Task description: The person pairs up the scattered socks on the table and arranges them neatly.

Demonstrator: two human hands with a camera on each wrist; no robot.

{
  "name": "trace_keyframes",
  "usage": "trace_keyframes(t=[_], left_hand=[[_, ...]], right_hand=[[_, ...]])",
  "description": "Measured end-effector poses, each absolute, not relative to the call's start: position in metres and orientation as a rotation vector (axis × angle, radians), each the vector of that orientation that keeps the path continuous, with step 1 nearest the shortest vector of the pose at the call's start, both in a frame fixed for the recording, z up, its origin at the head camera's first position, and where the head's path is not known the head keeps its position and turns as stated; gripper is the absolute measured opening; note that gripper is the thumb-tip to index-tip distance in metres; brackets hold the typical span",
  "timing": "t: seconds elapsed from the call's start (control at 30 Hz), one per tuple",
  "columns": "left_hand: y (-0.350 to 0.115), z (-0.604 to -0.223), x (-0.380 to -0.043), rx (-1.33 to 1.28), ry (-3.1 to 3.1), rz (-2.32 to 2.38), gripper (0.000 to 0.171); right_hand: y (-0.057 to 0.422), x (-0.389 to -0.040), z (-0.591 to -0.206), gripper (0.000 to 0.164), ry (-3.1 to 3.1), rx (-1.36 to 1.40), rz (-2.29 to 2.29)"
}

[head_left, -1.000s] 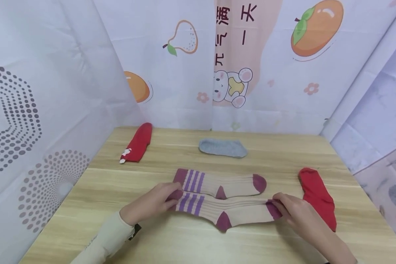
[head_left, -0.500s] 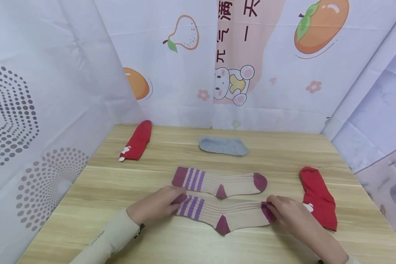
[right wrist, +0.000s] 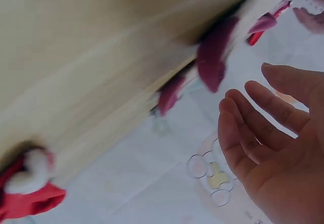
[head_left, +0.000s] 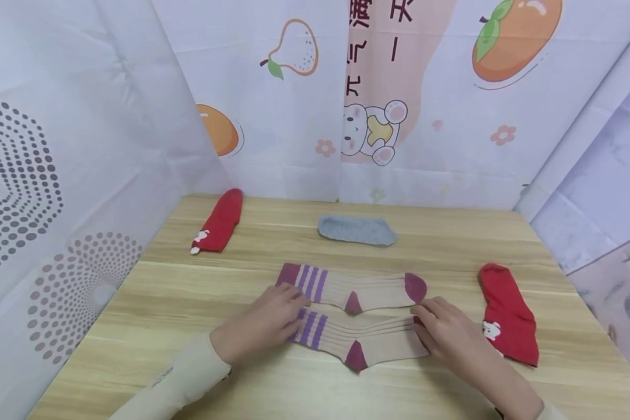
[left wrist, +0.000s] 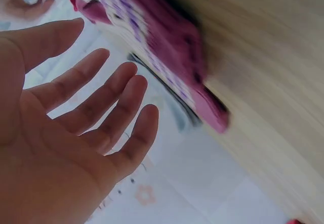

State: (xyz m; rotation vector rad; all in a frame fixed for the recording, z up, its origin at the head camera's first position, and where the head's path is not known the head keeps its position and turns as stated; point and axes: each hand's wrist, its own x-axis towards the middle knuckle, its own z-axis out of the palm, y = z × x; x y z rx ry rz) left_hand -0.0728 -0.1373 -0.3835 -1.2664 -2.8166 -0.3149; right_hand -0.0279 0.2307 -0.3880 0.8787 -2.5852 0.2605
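Note:
Two cream ribbed socks with maroon toes, heels and cuffs and purple stripes lie side by side on the table. My left hand (head_left: 262, 326) is over the striped cuff end of the nearer sock (head_left: 388, 343), hiding its cuff. Over that sock's toe is my right hand (head_left: 454, 338), covering most of the maroon tip. Behind it lies the farther sock (head_left: 378, 293), close to the fingers of both hands. In the left wrist view the fingers (left wrist: 124, 105) are spread loosely, apart from the socks. The right wrist view shows relaxed fingers (right wrist: 271, 130) holding nothing.
A red sock (head_left: 506, 312) with a white bear patch lies at the right. Another red sock (head_left: 221, 224) is at the back left, and a grey ankle sock (head_left: 357, 230) at the back middle. Printed white curtains (head_left: 273, 169) enclose the wooden table (head_left: 152, 315).
Both hands held the ends of the nearer sock; now they have let go. The left hand has shifted rightward and up, the right one slightly leftward. The sock lies flat.

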Motion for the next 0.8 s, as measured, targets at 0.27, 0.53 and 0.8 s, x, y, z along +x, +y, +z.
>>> trace_keyframes(t=[0.27, 0.53, 0.8], left_hand=[[-0.113, -0.384, -0.072, -1.386, -2.779, -0.231, 0.025], [-0.102, -0.385, -0.073, -1.426, -2.749, -0.163, 0.024], [-0.099, -0.390, -0.076, -1.415, -2.753, -0.125, 0.020]], right_hand=[[0.193, -0.040, -0.386, 0.033, -2.542, 1.090, 0.157], [0.163, -0.042, -0.385, 0.028, -2.528, 1.217, 0.059], [0.155, -0.038, -0.387, 0.027, -2.669, 1.159, 0.033]])
